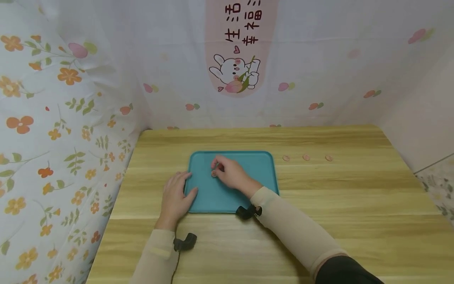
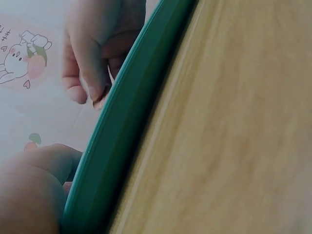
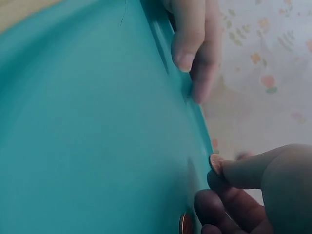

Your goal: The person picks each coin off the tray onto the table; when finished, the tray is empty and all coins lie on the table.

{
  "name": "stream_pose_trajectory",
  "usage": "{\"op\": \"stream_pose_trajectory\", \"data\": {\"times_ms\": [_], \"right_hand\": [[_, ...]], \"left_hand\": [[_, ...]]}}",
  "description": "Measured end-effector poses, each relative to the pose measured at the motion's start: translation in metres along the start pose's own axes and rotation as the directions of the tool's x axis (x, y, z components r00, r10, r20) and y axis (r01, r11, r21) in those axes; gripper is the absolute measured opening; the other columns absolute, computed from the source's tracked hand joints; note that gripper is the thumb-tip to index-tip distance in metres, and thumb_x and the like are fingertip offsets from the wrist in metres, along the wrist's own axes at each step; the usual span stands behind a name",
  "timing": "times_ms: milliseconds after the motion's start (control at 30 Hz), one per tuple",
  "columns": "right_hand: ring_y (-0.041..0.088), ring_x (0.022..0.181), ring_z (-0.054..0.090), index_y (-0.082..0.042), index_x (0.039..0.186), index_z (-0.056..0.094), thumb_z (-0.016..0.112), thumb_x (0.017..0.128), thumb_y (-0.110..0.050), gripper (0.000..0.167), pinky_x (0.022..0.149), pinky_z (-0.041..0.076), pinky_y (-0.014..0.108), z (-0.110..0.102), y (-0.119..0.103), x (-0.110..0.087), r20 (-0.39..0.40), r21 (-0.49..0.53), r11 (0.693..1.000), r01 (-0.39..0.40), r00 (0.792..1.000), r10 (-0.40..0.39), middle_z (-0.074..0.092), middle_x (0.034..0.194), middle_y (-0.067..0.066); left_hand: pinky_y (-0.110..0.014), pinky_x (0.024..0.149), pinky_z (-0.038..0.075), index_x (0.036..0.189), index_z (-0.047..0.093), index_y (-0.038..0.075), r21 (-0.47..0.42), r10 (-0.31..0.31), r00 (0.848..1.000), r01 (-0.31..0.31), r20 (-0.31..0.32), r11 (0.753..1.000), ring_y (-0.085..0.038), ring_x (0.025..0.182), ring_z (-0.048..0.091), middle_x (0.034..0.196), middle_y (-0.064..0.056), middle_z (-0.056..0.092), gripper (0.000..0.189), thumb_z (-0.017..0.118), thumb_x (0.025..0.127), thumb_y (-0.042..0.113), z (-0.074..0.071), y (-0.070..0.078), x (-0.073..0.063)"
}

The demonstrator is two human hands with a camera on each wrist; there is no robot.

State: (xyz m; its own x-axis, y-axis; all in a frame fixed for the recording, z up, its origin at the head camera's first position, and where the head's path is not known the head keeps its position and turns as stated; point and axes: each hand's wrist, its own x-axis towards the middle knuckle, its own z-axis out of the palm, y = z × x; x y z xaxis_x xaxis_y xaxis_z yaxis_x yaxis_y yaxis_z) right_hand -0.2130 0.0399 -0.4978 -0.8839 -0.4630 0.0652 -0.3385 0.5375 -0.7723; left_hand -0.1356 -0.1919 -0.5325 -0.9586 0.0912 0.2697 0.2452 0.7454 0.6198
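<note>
Your right hand (image 1: 229, 172) pinches coin (image 3: 215, 164); second coin (image 3: 185, 224) seemingly on tray (image 1: 213, 199); three coins (image 1: 306, 157) left on table (image 1: 369, 209). Left hand (image 1: 175, 198) relaxed against tray.

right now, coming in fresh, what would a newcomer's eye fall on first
Probably the rounded-rectangular teal tray on the yellowish wood-grain table, with the left hand at its left edge. Over it, the right hand pinches a small, round, copper-coloured coin. Next, perhaps, three similar coins in a row on the table right of the tray, and the white cartoon rabbit print on the pale patterned cloth behind.
</note>
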Motion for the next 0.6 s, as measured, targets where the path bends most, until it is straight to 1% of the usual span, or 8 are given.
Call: {"op": "stream_pose_trajectory", "data": {"times_ms": [67,133,200,300,433,600], "right_hand": [[0.014,0.085,0.069,-0.011,0.101,0.077,0.067,0.104,-0.007,0.011,0.081,0.057,0.035,-0.002,0.003,-0.002,-0.013,0.031,1.000,0.000,1.000,0.000,0.076,0.092,-0.003],[0.014,0.093,0.071,-0.010,0.101,0.082,0.067,0.104,-0.005,0.016,0.087,0.059,0.036,-0.003,0.006,-0.005,-0.003,0.049,0.999,-0.007,1.000,0.007,0.078,0.096,-0.003],[0.015,0.098,0.073,-0.010,0.104,0.085,0.067,0.103,-0.006,0.018,0.090,0.060,0.037,-0.006,0.008,-0.009,0.019,0.068,0.998,-0.020,1.000,0.019,0.080,0.099,-0.002],[0.015,0.101,0.074,-0.010,0.109,0.085,0.069,0.102,-0.007,0.018,0.090,0.060,0.036,-0.008,0.012,-0.014,0.047,0.114,0.993,-0.029,0.999,0.024,0.081,0.101,-0.002],[0.012,0.096,0.072,-0.010,0.112,0.085,0.075,0.100,-0.013,0.017,0.085,0.059,0.032,-0.011,0.016,-0.021,0.030,0.168,0.985,-0.032,0.999,0.027,0.080,0.106,-0.001],[0.016,0.085,0.070,-0.003,0.118,0.082,0.080,0.094,-0.012,0.025,0.070,0.056,0.028,-0.026,0.019,-0.032,-0.012,0.250,0.968,-0.021,1.000,0.025,0.079,0.105,0.004]], "left_hand": [[-0.064,0.122,0.026,0.144,0.063,0.001,-0.001,-0.001,1.000,0.001,0.002,1.000,-0.046,0.147,0.042,0.149,-0.020,0.060,0.056,0.076,0.094,0.023,-0.001,-0.002,0.000],[-0.063,0.123,0.026,0.144,0.063,0.001,-0.004,-0.004,1.000,0.004,0.003,1.000,-0.046,0.148,0.042,0.149,-0.020,0.060,0.056,0.076,0.095,0.023,-0.001,-0.003,-0.001],[-0.063,0.123,0.025,0.144,0.063,0.002,-0.007,-0.014,1.000,0.014,0.003,1.000,-0.045,0.148,0.041,0.150,-0.020,0.059,0.055,0.076,0.095,0.024,0.000,-0.003,-0.003],[-0.064,0.123,0.025,0.145,0.063,0.002,-0.004,-0.027,1.000,0.027,0.004,1.000,-0.045,0.149,0.041,0.151,-0.020,0.059,0.056,0.076,0.095,0.024,0.000,-0.004,-0.004],[-0.065,0.123,0.024,0.145,0.062,0.002,0.002,-0.032,0.999,0.032,0.019,0.999,-0.045,0.150,0.040,0.153,-0.020,0.058,0.056,0.076,0.095,0.024,0.001,-0.004,-0.004],[-0.065,0.123,0.024,0.145,0.062,0.002,0.001,-0.037,0.999,0.037,0.030,0.999,-0.045,0.150,0.040,0.153,-0.020,0.057,0.056,0.075,0.096,0.025,0.000,-0.002,-0.002]]}}
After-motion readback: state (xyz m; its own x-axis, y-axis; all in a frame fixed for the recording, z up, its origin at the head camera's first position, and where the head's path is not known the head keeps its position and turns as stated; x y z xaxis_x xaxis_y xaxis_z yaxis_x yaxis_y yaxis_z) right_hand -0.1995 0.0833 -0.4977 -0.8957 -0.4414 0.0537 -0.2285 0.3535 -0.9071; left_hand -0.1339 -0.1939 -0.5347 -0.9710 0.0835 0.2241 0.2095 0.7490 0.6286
